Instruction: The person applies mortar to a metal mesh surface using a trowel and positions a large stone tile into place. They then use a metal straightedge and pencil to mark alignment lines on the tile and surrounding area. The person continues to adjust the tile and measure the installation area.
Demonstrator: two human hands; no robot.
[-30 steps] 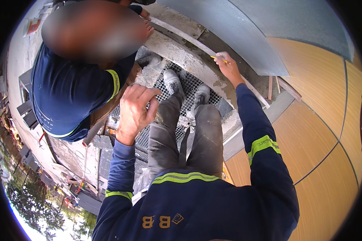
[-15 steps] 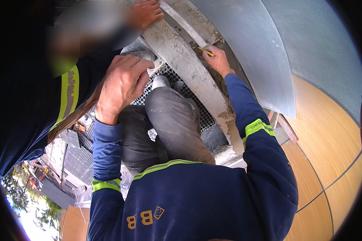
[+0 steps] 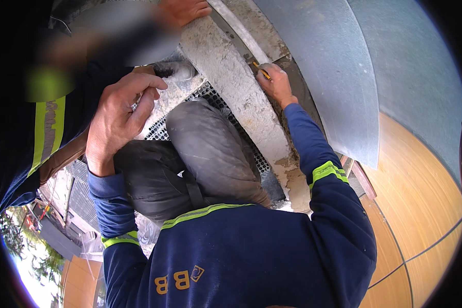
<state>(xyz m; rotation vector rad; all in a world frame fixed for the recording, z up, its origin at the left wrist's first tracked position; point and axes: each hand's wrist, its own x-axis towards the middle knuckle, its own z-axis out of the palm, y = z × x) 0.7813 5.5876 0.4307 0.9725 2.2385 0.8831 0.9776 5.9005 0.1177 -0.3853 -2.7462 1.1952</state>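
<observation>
My right hand point(image 3: 276, 88) is closed around a yellow pencil point(image 3: 262, 71), at the near end of a long pale flat strip point(image 3: 244, 35). The strip lies in a cement-grey channel between a rough concrete kerb point(image 3: 231, 77) and a grey panel point(image 3: 328, 66). Whether my fingers also press on the strip is hard to see. My left hand point(image 3: 119, 110) hovers above my left thigh, its index finger stretched out and the others loosely bent, with nothing visible in it.
At the upper left a co-worker leans in, one hand point(image 3: 187, 10) resting on the kerb's far end. Black perforated matting point(image 3: 159, 129) shows beside my knees point(image 3: 210, 138). Wood-look panels point(image 3: 410, 195) stand to the right, next to the grey panel.
My left hand has swung left and slightly down, away from the kerb. My right hand stays by the strip's end, slightly lower, with the pencil. The whole view has shifted a little.
</observation>
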